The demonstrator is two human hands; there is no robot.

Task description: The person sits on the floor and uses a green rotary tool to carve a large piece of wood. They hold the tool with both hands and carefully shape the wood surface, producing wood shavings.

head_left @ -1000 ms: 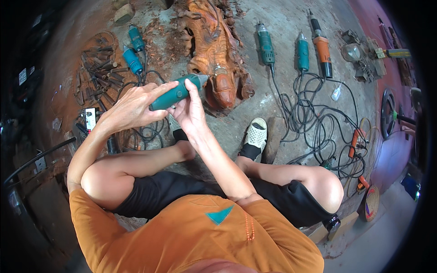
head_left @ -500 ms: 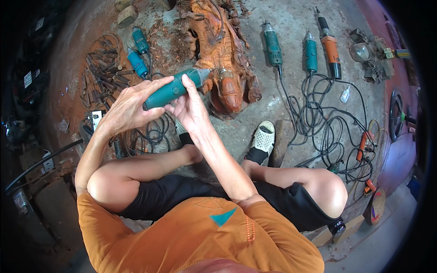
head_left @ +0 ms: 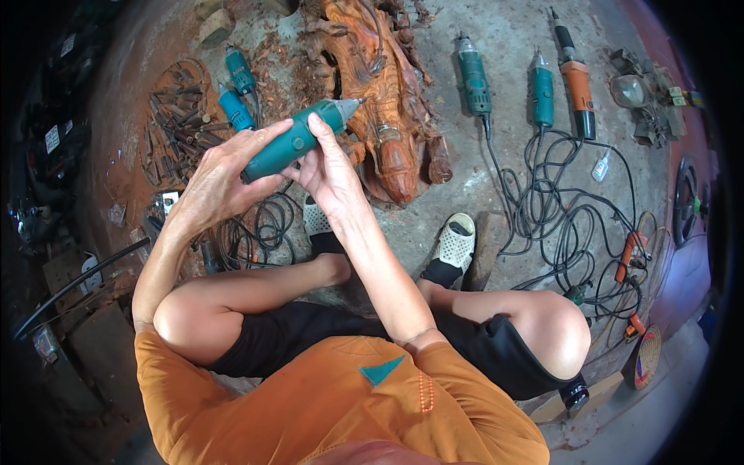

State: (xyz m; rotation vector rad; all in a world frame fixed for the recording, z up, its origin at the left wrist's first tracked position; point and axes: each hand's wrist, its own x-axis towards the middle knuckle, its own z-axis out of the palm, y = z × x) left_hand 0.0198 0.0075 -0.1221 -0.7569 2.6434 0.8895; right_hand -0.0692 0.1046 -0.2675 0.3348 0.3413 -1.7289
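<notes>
I hold a green die grinder (head_left: 297,146) in front of me, its grey nose and metal tip slanting up to the right. My left hand (head_left: 221,174) is closed around the rear of its body. My right hand (head_left: 332,174) grips it near the front, thumb on top and fingers underneath, partly hidden. Just beyond the tip lies a large reddish-brown wood carving (head_left: 376,77) on the floor, its rounded end (head_left: 397,172) toward me. The tip overlaps the carving in the view; I cannot tell whether they touch.
Two more green-blue grinders (head_left: 235,107) lie at the left, beside a heap of chisel-like tools (head_left: 174,128). On the right are two green grinders (head_left: 474,81) and an orange one (head_left: 577,89), their black cords (head_left: 546,182) tangled. A small white bottle (head_left: 600,167) lies nearby.
The view has shifted slightly, so the floor tools on the right sit farther right and lower. Both hands keep their hold on the grinder, whose tip now angles a little more upward.
</notes>
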